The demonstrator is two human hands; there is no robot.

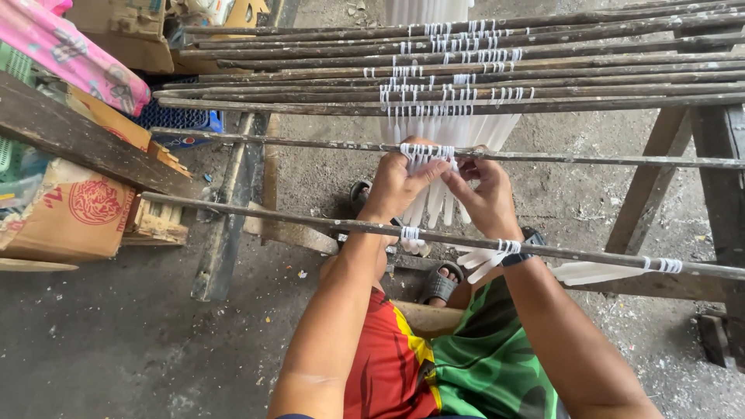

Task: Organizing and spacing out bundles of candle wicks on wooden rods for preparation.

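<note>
Both forearms reached up from a red and green shirt to a thin rod, where the left hand and right hand pinched white candles hanging by looped wicks, beneath stacked wooden rods.

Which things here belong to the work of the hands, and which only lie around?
In use: left hand, right hand, white wick loops, thin grey stick, hanging white candles.
Lying about: brown cardboard box, blue plastic crate, pink patterned cloth.
</note>
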